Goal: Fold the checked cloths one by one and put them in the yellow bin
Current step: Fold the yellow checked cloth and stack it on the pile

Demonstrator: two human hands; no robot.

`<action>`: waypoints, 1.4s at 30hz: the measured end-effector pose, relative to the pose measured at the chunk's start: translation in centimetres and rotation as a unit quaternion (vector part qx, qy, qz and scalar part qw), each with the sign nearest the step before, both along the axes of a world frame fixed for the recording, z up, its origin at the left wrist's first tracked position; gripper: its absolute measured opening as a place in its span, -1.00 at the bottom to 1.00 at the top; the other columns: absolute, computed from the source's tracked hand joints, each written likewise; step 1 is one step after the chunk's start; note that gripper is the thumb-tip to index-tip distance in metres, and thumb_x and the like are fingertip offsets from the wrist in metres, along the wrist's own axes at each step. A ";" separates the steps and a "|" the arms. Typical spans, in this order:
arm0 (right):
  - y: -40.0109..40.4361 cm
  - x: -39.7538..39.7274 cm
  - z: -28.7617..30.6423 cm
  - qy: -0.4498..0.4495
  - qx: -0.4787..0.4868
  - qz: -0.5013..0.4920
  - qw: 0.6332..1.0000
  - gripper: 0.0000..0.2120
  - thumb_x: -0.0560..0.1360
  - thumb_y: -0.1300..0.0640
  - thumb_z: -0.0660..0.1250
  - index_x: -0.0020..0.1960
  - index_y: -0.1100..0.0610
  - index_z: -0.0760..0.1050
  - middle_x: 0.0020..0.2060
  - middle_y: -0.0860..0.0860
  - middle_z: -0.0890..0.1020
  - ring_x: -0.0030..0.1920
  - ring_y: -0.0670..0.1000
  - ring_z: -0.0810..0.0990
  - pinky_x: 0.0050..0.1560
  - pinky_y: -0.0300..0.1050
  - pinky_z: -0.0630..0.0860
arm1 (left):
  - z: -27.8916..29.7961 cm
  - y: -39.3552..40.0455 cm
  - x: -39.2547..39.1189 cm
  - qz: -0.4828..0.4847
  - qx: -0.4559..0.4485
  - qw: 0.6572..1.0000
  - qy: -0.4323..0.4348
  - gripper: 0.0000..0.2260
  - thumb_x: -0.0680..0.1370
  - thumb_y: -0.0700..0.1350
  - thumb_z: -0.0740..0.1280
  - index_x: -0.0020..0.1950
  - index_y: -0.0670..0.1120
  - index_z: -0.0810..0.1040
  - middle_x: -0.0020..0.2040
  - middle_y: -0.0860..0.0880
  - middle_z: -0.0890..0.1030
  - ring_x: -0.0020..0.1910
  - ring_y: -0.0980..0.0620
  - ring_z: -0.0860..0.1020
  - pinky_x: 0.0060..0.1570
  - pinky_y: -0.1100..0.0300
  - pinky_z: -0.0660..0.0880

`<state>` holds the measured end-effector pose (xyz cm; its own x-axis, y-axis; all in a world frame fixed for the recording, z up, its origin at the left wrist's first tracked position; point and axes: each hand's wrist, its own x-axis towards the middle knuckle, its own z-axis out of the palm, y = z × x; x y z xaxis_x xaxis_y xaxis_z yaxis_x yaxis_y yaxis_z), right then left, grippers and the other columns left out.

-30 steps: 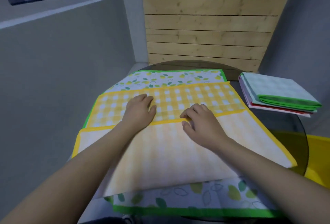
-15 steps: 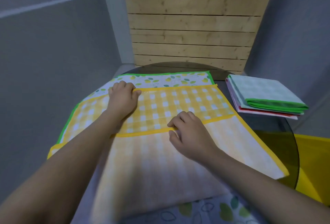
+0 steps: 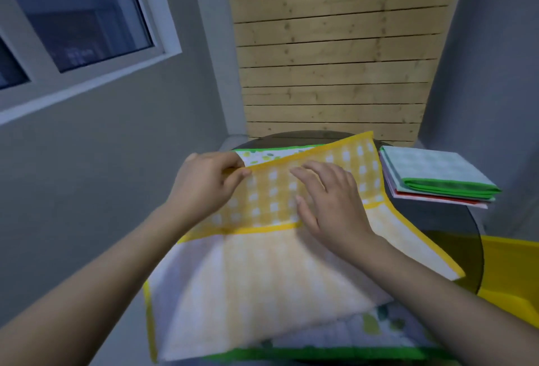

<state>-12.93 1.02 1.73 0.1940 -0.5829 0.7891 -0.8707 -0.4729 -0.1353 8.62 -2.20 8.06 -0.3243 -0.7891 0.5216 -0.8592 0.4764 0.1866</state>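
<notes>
While the yellow checked cloth (image 3: 271,205) lies half-folded over a leaf-print cloth (image 3: 262,155) on the round glass tabletop (image 3: 455,225), the left hand (image 3: 204,187) pinches its far edge and lifts it a bit. The right hand (image 3: 332,202) rests flat on the checks, fingers straight. A stack of folded cloths (image 3: 431,176) sits just right of it, and the yellow bin (image 3: 510,272) peeks in at the right edge, below the tabletop.
</notes>
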 end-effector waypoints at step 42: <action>7.1 -3.6 -7.1 0.084 0.198 0.227 0.950 -0.79 0.49 -0.07 0.29 -0.06 -0.05 0.68 0.01 -0.10 0.68 0.04 -0.03 0.61 0.00 -0.09 0.50 | -9.7 5.1 -4.1 -0.009 0.353 0.929 -0.109 -0.56 0.64 0.08 -0.01 0.53 0.07 0.12 0.56 0.00 0.10 0.54 0.00 0.02 0.48 -0.03 -0.04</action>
<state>-16.54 8.07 -5.34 0.6001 -0.6539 0.4608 -0.6140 -0.7458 -0.2587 4.48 2.87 -1.60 -0.3778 -0.9033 -0.2033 -0.9066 0.3163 0.2794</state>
